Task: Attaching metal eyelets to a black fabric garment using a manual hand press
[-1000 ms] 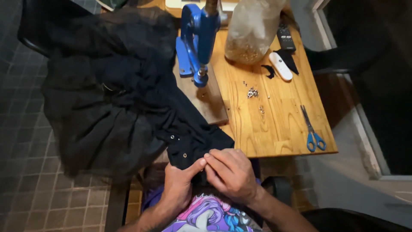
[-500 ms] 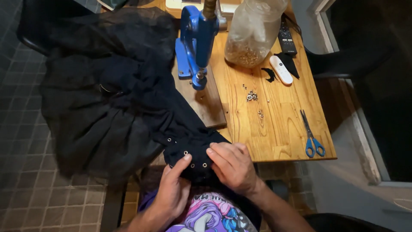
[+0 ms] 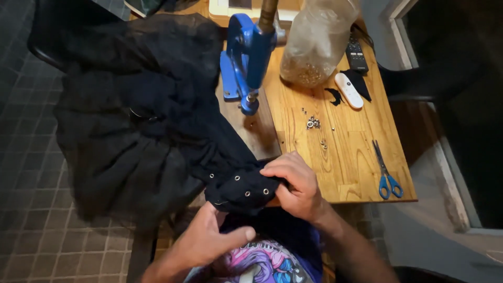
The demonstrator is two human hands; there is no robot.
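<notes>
The black garment (image 3: 146, 131) lies heaped over the left half of the wooden table (image 3: 346, 162) and spills off its left edge, with one strip drawn toward the person at the near edge; that strip carries a row of small metal eyelets (image 3: 237, 178). The right hand (image 3: 293, 186) pinches the end of this strip, fingers curled over the cloth just beside the last eyelet. The left hand (image 3: 209, 241) sits below it, thumb stretched out and fingers under the fabric's lower edge, supporting it from beneath. Just beyond the garment stands a blue hand press (image 3: 246, 63) on the tabletop. Loose eyelets (image 3: 313, 123) are scattered near it, a clear plastic jar (image 3: 317, 42) behind them. Farther right lie a white remote (image 3: 349, 90), a black remote (image 3: 356, 52), and blue-handled scissors (image 3: 386, 170) near the table's right edge.
</notes>
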